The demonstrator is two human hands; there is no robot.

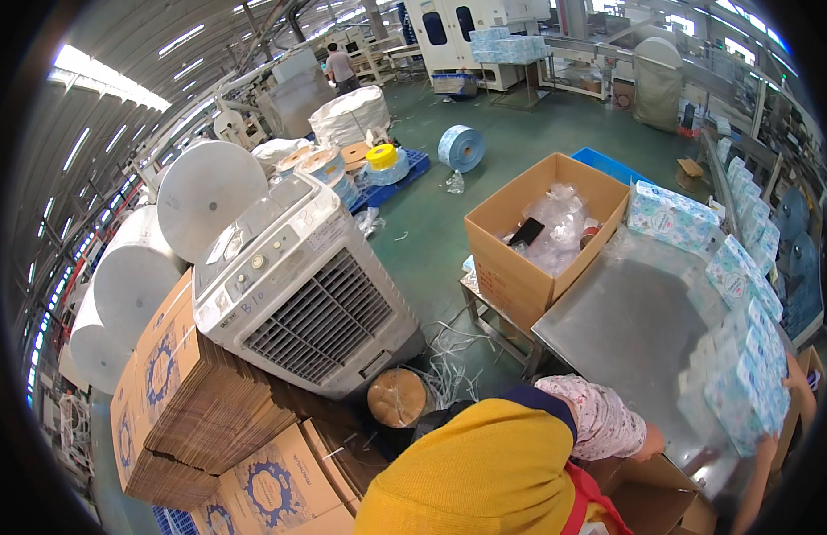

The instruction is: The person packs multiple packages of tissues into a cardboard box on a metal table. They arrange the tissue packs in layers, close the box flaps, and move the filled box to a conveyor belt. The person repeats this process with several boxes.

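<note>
My left hand (650,442), below a floral sleeve and a yellow short sleeve, closes over the edge of an open cardboard box (650,492) beside the metal table (614,299). At the right rim, two bare hands, apparently a co-worker's, press a stack of blue-and-white soft packs (743,383) between them: one hand (767,446) at the near end, the other hand (795,374) on the far side. The stack's left side is smeared by motion. I cannot make out my right hand anywhere.
A large carton (520,276) holding crumpled clear plastic stands left of the table, before a blue bin (602,165). More packs (672,217) line the back. An air cooler (315,294) and flattened cartons (195,392) stand left. A person (340,69) is far off.
</note>
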